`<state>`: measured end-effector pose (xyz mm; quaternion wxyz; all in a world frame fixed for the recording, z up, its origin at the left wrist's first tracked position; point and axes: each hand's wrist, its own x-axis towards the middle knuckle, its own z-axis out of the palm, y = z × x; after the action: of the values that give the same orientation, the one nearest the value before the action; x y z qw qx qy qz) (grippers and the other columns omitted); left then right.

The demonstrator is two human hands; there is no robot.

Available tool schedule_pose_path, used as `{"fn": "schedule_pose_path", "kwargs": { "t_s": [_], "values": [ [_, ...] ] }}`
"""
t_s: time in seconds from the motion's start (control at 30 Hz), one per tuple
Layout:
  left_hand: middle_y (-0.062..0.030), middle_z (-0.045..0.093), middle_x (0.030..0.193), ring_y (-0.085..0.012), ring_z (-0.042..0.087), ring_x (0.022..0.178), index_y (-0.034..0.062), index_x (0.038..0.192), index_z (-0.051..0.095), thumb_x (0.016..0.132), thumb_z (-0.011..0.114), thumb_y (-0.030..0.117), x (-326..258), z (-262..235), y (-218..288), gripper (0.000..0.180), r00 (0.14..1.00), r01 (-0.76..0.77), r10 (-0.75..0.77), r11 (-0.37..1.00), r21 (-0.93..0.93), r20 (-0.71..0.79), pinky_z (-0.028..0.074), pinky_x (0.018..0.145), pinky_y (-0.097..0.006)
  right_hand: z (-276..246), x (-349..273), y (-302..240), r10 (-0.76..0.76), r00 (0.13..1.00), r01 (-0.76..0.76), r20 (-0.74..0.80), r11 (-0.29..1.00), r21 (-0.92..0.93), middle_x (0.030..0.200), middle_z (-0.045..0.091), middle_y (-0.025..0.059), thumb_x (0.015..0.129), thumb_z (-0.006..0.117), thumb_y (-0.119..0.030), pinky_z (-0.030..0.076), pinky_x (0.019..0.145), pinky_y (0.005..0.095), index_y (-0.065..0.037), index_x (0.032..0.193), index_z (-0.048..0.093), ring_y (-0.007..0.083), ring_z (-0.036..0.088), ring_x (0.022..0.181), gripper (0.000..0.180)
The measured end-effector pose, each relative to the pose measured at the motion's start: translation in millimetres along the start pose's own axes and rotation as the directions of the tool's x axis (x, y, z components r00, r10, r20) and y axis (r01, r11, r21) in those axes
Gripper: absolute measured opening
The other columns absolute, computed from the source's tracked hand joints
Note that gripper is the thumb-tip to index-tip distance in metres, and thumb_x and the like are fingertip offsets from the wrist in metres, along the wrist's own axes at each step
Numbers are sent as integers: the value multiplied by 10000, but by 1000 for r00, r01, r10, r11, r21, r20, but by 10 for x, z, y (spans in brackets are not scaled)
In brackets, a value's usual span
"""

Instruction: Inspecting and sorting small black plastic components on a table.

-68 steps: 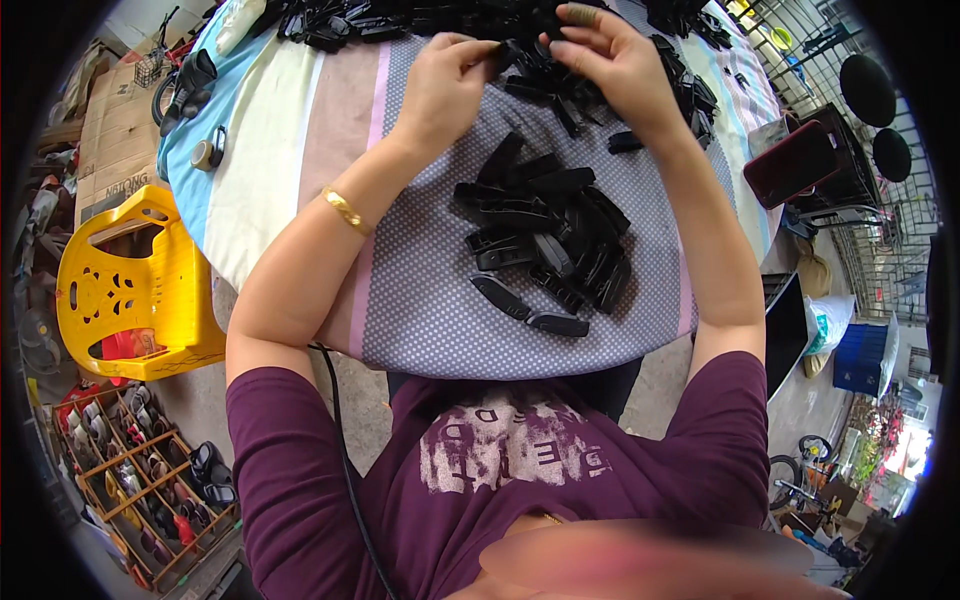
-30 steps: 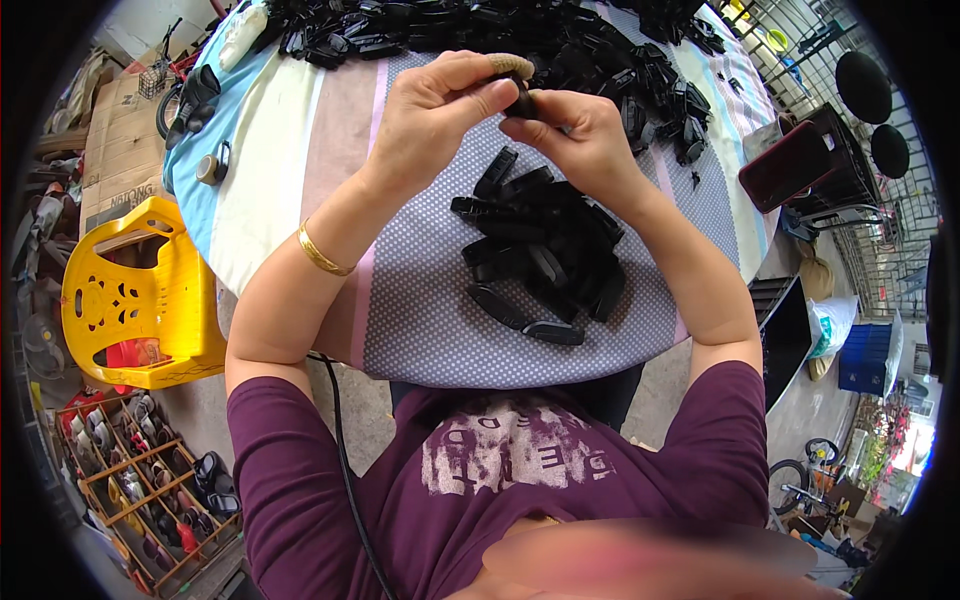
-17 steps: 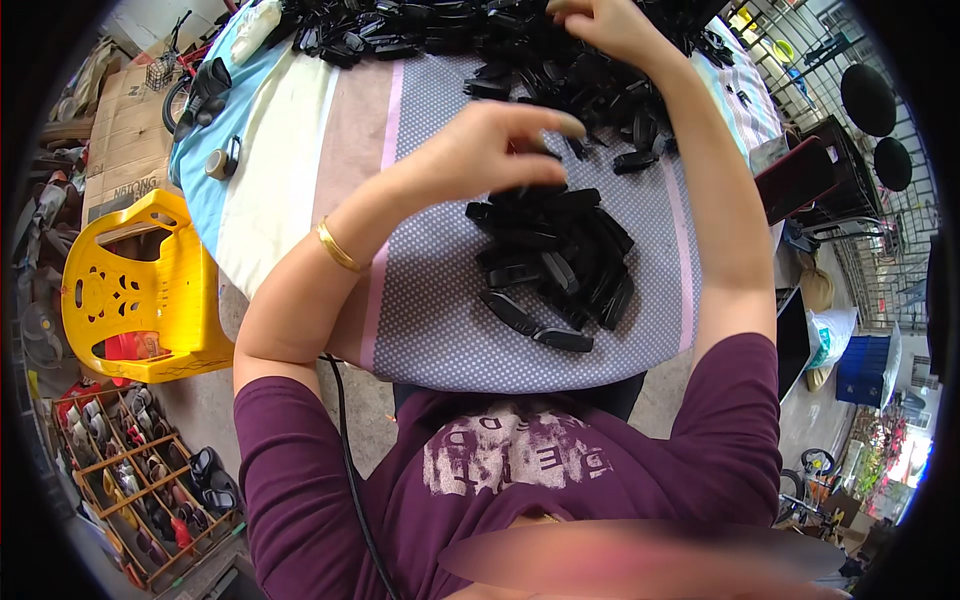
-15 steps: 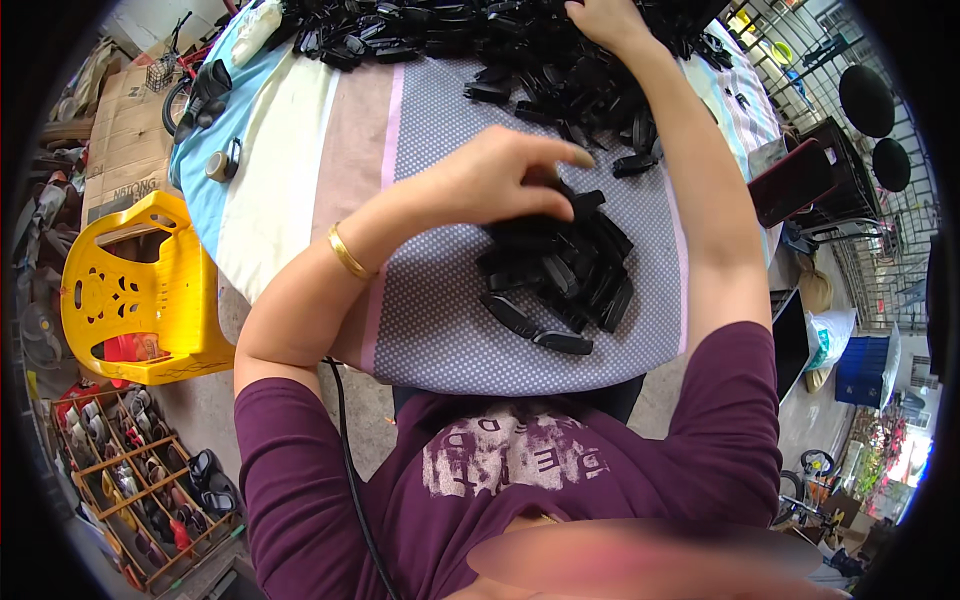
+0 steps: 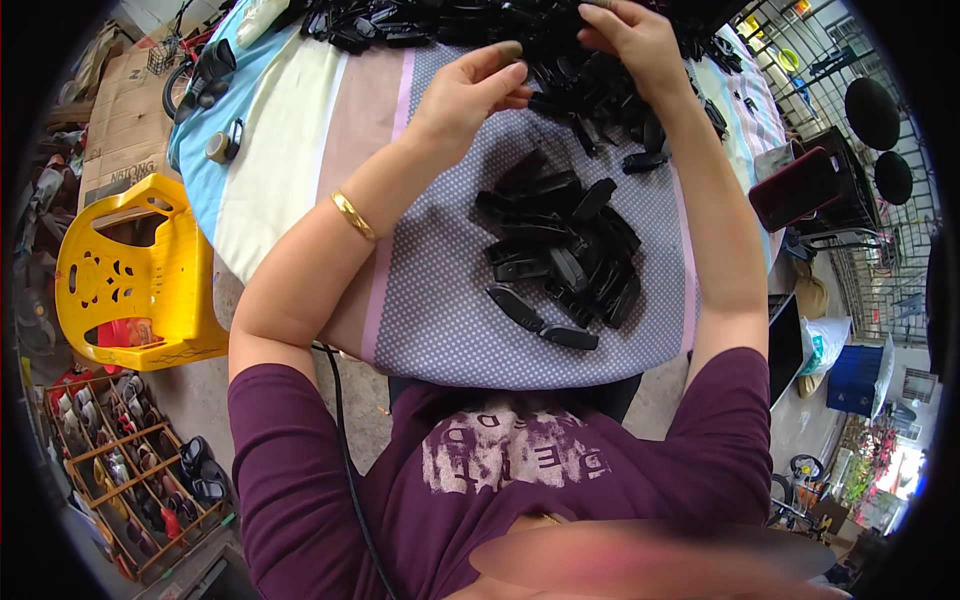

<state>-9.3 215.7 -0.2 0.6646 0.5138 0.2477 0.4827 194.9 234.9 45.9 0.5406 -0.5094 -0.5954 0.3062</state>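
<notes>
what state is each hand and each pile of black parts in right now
left hand: raised at the far heap's edge, fingers curled, grip unclear
right hand: on the far heap, fingers among the parts
near pile of black plastic parts: stacked loosely on the dotted cloth
far heap of black parts: jumbled
yellow plastic chair: upright, unoccupied

A yellow plastic chair [image 5: 130, 270] is standing by the table's left edge, a wooden shoe rack [image 5: 130, 470] lying below it; a red phone [image 5: 795, 188] is resting off the table's right edge

Bare dotted grey cloth [image 5: 440, 310] lies open left of the near heap of black plastic clips [image 5: 560, 255]; the far black clip pile [image 5: 470, 20] seemingly blocks the table's back.
</notes>
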Motion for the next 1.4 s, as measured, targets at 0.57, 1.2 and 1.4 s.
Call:
{"fn": "schedule_pose_path", "kwargs": {
  "t_s": [0.57, 1.2, 1.4],
  "values": [
    [-38, 623, 937, -93, 577, 791, 12, 1130, 574, 832, 628, 60, -179, 172, 189, 307, 980, -107, 120, 990, -87, 161, 481, 704, -218, 213, -963, -275, -164, 985, 170, -54, 977, 130, 901, 641, 46, 826, 657, -113, 497, 749, 209, 13, 1005, 606, 88, 603, 812, 225],
    [-82, 640, 984, -151, 617, 875, 9, 1092, 595, 843, 601, 44, -194, 130, 200, 252, 997, 63, -52, 969, -240, 52, 514, 816, -270, 168, -973, -215, -699, 661, 665, 274, 375, -646, 849, 633, 86, 681, 669, 24, 510, 646, 268, -15, 909, 589, 222, 632, 764, 245],
    [-110, 634, 1032, -151, 607, 930, -12, 1126, 579, 866, 545, 10, -132, 74, 213, 263, 994, -97, 100, 993, -68, 48, 492, 842, -245, 290, -1059, -297, -311, 937, 348, 158, 869, -352, 1035, 604, 105, 767, 655, -56, 487, 793, 261, -15, 1071, 549, 175, 613, 900, 325]
  ]
}}
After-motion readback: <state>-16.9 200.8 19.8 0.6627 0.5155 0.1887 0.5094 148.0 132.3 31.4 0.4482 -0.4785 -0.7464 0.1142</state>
